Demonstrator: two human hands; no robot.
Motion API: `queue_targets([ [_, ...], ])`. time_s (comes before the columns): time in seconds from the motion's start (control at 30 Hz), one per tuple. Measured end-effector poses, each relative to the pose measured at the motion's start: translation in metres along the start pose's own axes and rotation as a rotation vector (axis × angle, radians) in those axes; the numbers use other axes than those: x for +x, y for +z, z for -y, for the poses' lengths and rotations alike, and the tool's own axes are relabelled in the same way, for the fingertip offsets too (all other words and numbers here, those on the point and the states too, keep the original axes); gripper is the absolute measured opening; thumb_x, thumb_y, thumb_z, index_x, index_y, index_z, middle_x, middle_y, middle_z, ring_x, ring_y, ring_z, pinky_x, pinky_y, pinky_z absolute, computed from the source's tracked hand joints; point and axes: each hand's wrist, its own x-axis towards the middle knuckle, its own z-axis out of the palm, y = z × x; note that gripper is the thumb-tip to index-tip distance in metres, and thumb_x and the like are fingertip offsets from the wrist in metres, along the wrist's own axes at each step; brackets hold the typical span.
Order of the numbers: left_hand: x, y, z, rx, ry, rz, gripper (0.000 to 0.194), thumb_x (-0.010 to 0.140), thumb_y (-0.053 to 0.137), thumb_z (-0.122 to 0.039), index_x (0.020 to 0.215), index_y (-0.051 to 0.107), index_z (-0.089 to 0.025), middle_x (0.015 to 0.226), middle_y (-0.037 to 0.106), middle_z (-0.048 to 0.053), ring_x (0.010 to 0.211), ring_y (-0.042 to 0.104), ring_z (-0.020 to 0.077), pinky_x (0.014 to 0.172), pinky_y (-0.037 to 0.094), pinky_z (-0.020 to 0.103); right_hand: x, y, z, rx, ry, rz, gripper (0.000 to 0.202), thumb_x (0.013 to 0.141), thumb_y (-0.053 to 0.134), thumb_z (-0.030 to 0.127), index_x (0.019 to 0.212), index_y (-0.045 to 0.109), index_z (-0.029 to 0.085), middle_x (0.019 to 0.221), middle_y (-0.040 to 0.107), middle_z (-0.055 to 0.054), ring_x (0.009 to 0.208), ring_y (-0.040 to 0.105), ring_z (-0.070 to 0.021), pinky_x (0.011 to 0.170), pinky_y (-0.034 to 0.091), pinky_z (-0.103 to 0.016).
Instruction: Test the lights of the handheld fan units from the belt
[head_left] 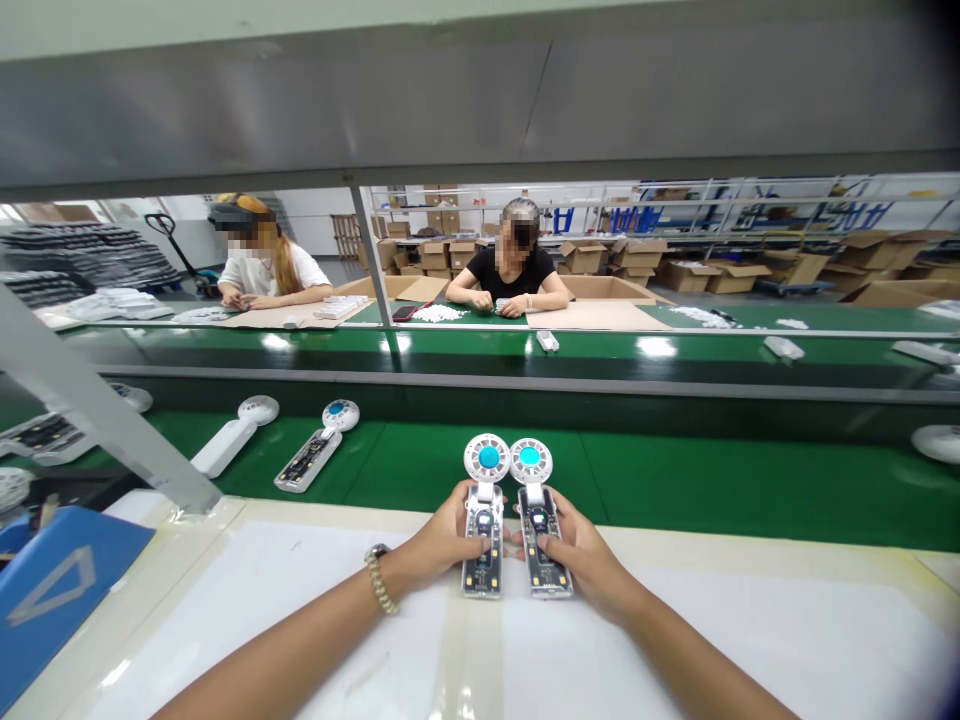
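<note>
My left hand (454, 535) is closed around a handheld fan (484, 580) with a clear-fronted body, a dark circuit board inside and a round white head with a blue centre. A matching handheld fan (551, 580) is gripped in my right hand (581, 550). Each thumb presses on the front of its fan. Both fans stand side by side, heads up and nearly touching, above the near edge of the green belt (630, 480). The backs of the fans and most of my fingertips are hidden.
Another clear-fronted fan (309, 458) and a white fan (229, 445) lie on the belt at left. A blue bin (67, 600) stands at lower left beside a slanted post (97, 410). A shelf (465, 100) hangs overhead. Two people sit across the line.
</note>
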Motion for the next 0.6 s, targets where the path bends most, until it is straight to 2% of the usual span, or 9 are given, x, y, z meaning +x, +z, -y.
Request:
queue_targets([
  [0.13, 0.0000, -0.0006, 0.0001, 0.009, 0.008, 0.011, 0.054, 0.067, 0.072, -0.017, 0.110, 0.040, -0.023, 0.123, 0.043, 0.010, 0.098, 0.059, 0.0269, 0.084, 0.045, 0.050, 0.0005, -0.0018, -0.0014, 0.001, -0.008, 0.007, 0.064, 0.071, 0.072, 0.028, 0.123, 0.036, 0.024, 0.110, 0.059, -0.009, 0.101, 0.058, -0.0282, 0.089, 0.044, -0.047],
  [0.27, 0.0002, -0.0011, 0.0005, 0.004, 0.009, 0.002, 0.053, 0.067, 0.073, -0.017, 0.109, 0.041, -0.022, 0.119, 0.045, 0.009, 0.096, 0.059, 0.0250, 0.083, 0.047, 0.048, 0.0011, -0.0030, -0.0034, -0.034, -0.024, -0.020, 0.064, 0.070, 0.073, 0.029, 0.123, 0.038, 0.024, 0.103, 0.061, -0.008, 0.096, 0.060, -0.0273, 0.085, 0.046, -0.046],
  [0.43, 0.0000, -0.0004, 0.0010, 0.013, 0.005, -0.012, 0.051, 0.066, 0.073, -0.016, 0.108, 0.043, -0.022, 0.116, 0.047, 0.008, 0.095, 0.059, 0.0243, 0.081, 0.047, 0.044, 0.0011, -0.0022, -0.0032, -0.010, -0.015, -0.013, 0.065, 0.068, 0.074, 0.029, 0.122, 0.038, 0.023, 0.108, 0.060, -0.010, 0.098, 0.060, -0.0283, 0.084, 0.047, -0.044],
  [0.53, -0.0002, 0.0026, -0.0025, -0.034, -0.007, -0.033, 0.053, 0.064, 0.074, -0.013, 0.107, 0.045, -0.021, 0.111, 0.051, 0.007, 0.092, 0.060, 0.0230, 0.080, 0.048, 0.041, 0.0019, -0.0006, -0.0008, 0.003, -0.015, -0.027, 0.064, 0.066, 0.075, 0.027, 0.120, 0.040, 0.024, 0.112, 0.059, -0.009, 0.099, 0.060, -0.0281, 0.084, 0.047, -0.044],
  [0.6, 0.0000, 0.0043, -0.0066, -0.119, -0.045, -0.058, 0.048, 0.063, 0.073, -0.012, 0.104, 0.048, -0.018, 0.104, 0.056, 0.007, 0.087, 0.061, 0.0215, 0.078, 0.048, 0.039, 0.0025, 0.0013, 0.0011, 0.030, 0.013, -0.074, 0.055, 0.065, 0.075, 0.027, 0.112, 0.047, 0.023, 0.105, 0.062, -0.007, 0.089, 0.063, -0.0262, 0.080, 0.048, -0.043],
])
